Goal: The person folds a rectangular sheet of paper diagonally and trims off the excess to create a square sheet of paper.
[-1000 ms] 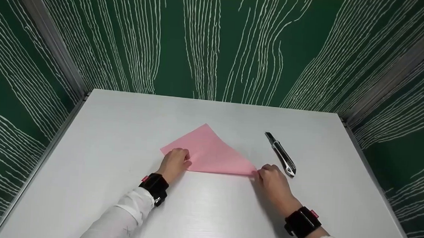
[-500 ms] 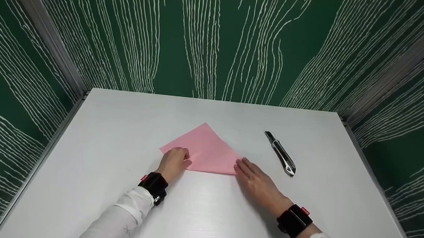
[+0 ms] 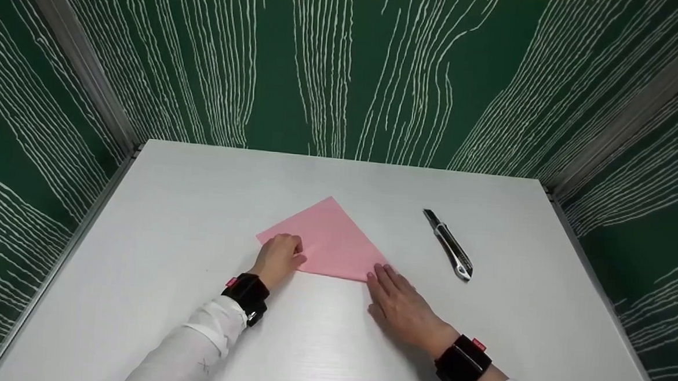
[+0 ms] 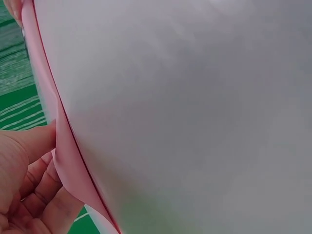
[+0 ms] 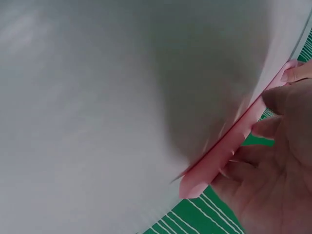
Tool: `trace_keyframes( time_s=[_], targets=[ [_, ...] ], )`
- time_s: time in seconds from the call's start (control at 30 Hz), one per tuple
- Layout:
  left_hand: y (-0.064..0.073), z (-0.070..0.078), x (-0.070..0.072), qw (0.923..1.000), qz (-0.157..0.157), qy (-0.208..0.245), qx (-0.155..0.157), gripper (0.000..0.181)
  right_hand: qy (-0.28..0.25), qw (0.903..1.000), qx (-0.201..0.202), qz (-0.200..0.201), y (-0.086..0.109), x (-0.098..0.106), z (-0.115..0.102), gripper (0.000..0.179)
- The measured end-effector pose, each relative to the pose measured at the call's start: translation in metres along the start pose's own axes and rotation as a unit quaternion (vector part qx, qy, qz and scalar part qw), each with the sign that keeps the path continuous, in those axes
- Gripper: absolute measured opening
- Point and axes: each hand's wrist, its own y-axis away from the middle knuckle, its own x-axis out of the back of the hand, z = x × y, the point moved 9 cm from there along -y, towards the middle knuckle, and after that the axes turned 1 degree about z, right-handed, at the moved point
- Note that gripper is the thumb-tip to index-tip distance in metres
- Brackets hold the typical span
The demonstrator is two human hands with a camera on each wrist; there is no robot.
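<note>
A pink sheet of paper (image 3: 342, 243), folded over with its straight folded edge toward me, lies on the white table. At its left part, my left hand (image 3: 278, 260) holds the paper with curled fingers and thumb. The left wrist view shows the paper (image 4: 73, 165) bulging up a little by that thumb and fingers. My right hand (image 3: 405, 307) rests its outstretched fingers on the right corner of the sheet, covering the tip. In the right wrist view, several fingertips of the right hand (image 5: 278, 146) press along the folded strip of paper (image 5: 214, 165).
A utility knife (image 3: 449, 245) lies to the right of the paper, beyond my right hand. The white table (image 3: 200, 183) is bounded by green walls (image 3: 380, 71) with white wavy lines and grey metal posts.
My right hand let go of the paper's right corner, flattened out and slid left and toward me along it. The right side now lies flatter. My left hand stayed in place.
</note>
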Motion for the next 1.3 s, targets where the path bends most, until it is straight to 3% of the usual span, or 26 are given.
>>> trace_keyframes(
  time_s=[0.1,0.2,1.3],
  targets=[
    [0.0003,-0.0002,0.0007,0.9999,-0.004,-0.012,0.005,0.012,-0.063,0.9969,-0.032,-0.034,-0.0004,-0.0062,0.0014,0.062],
    [0.0008,-0.0003,0.0018,0.9998,-0.006,-0.017,0.008,0.012,-0.086,0.9941,-0.043,-0.051,-0.0003,-0.0092,0.0011,0.065],
    [-0.004,-0.0057,0.0002,0.9999,-0.007,-0.005,0.01,0.011,-0.108,0.9923,-0.042,-0.044,-0.0072,-0.0097,0.0095,0.064]
  ],
)
